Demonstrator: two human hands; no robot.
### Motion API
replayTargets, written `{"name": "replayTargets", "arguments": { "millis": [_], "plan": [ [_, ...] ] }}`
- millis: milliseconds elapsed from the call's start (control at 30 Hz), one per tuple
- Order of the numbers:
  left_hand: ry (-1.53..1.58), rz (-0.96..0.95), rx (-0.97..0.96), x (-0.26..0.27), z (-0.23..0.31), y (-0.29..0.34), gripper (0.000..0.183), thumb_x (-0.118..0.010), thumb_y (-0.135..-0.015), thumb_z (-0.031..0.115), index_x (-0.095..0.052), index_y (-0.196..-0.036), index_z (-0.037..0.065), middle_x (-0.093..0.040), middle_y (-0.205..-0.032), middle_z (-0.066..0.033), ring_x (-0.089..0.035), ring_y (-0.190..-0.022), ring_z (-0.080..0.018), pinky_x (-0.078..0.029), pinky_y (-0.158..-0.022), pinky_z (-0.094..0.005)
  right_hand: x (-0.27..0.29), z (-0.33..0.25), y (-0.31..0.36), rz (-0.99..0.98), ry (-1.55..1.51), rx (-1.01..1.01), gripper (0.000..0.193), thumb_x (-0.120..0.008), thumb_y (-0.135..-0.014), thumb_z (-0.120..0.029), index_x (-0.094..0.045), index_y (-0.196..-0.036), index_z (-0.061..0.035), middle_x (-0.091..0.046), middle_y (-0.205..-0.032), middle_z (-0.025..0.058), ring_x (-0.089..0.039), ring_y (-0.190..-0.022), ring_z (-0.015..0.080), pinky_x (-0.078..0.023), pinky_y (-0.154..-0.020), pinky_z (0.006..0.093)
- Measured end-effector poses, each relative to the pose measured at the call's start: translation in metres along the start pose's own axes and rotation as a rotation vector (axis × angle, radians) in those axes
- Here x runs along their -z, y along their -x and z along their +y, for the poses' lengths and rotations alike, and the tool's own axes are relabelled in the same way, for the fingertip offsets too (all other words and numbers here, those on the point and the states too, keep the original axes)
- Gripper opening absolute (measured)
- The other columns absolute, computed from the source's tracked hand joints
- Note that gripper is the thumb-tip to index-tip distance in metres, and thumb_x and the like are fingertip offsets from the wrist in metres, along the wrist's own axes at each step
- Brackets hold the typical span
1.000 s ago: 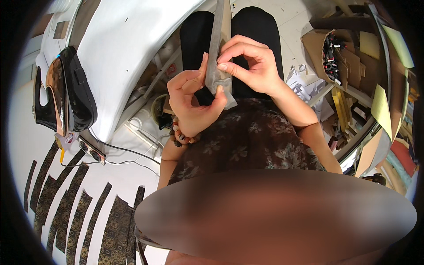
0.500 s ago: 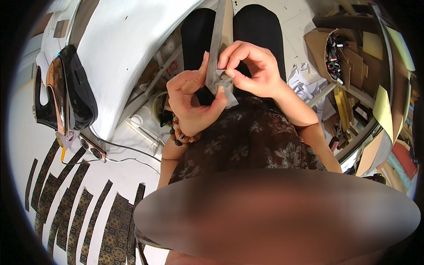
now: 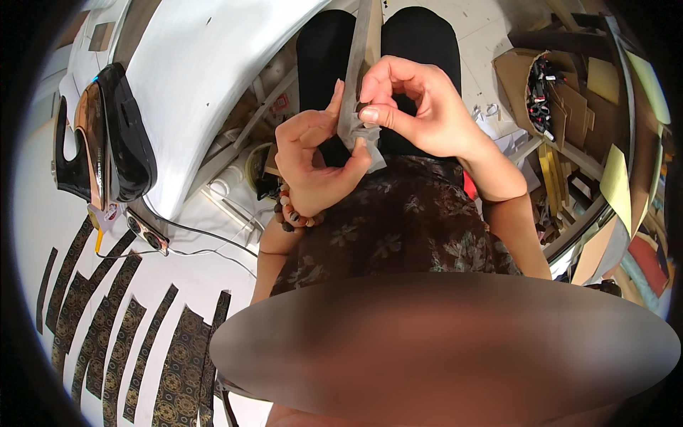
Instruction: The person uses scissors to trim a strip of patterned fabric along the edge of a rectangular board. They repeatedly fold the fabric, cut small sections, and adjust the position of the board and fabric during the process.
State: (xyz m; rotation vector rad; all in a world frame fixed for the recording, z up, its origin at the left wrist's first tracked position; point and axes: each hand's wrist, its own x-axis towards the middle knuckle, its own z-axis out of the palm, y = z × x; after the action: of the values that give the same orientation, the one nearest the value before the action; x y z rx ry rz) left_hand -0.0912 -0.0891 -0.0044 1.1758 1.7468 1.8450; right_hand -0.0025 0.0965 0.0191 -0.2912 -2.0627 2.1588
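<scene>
A long, narrow light-brown piece (image 3: 371,32) with grey, thin sheet material (image 3: 376,158) along its side and crumpled round its near end lies lengthwise between my black-clad thighs. At that near end, my left hand (image 3: 313,158) pinches the grey sheet, its thumb pressed on the folds and one finger pointing up along the left side. My right hand (image 3: 430,107) has its thumb and forefinger closed on a small dark bit at the right edge, just above the left thumb. Whether that bit is part of the long piece is unclear.
A white table (image 3: 206,57) stands at the left, with a glossy black curved object (image 3: 124,135) beside it. Dark gold-patterned strips (image 3: 181,370) lie lower left, near cables (image 3: 203,238). At right are a cardboard box (image 3: 512,75) of small black-and-red items and yellow sheets (image 3: 617,185).
The right hand has turned, its knuckles higher and its forearm farther right, still pinching near the end. The left hand keeps its grip on the sheet. The whole view has shifted slightly.
</scene>
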Motion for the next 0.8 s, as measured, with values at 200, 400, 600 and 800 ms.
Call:
{"name": "replayTargets", "arguments": {
  "millis": [200, 400, 600, 800],
  "plan": [
    [-0.065, -0.027, 0.102, 0.0, 0.008, -0.004, 0.06, -0.077, -0.079, -0.005, -0.032, -0.119, 0.005, -0.058, -0.127, -0.0461, -0.065, -0.112, -0.0189, -0.043, -0.109, -0.037, 0.014, -0.021, -0.011, -0.12, 0.323, 0.111, 0.009, -0.077, -0.091, -0.009, -0.07, -0.092, -0.0036, -0.061, -0.067, -0.0005, -0.053, -0.062, 0.0057, -0.041, -0.055, 0.0253],
    [-0.039, -0.017, 0.044, 0.002, 0.0, -0.001, 0.061, -0.077, -0.079, -0.005, -0.033, -0.121, 0.003, -0.06, -0.126, -0.0444, -0.067, -0.111, -0.0201, -0.044, -0.106, -0.035, 0.02, -0.002, -0.019, -0.278, -0.082, -0.121, 0.011, -0.077, -0.094, -0.011, -0.07, -0.091, -0.0025, -0.062, -0.071, -0.0045, -0.055, -0.067, 0.0029, -0.045, -0.064, 0.0222],
    [-0.045, 0.033, 0.012, -0.001, -0.001, -0.001, 0.057, -0.075, -0.083, -0.006, -0.035, -0.125, -0.003, -0.06, -0.129, -0.0419, -0.07, -0.113, -0.0254, -0.054, -0.097, -0.031, 0.015, 0.002, -0.019, -0.246, -0.072, -0.11, 0.011, -0.076, -0.094, -0.009, -0.07, -0.09, -0.002, -0.065, -0.076, -0.0052, -0.055, -0.071, 0.002, -0.045, -0.066, 0.0221],
    [-0.06, 0.113, -0.056, -0.002, -0.006, -0.002, 0.054, -0.075, -0.082, -0.005, -0.043, -0.126, -0.006, -0.069, -0.125, -0.0264, -0.071, -0.116, -0.0292, -0.054, -0.099, -0.032, 0.011, 0.016, -0.023, -0.189, 0.078, 0.057, 0.014, -0.079, -0.091, -0.013, -0.07, -0.086, -0.0032, -0.057, -0.07, -0.0061, -0.049, -0.068, 0.0033, -0.042, -0.062, 0.0228]
  ]
}}
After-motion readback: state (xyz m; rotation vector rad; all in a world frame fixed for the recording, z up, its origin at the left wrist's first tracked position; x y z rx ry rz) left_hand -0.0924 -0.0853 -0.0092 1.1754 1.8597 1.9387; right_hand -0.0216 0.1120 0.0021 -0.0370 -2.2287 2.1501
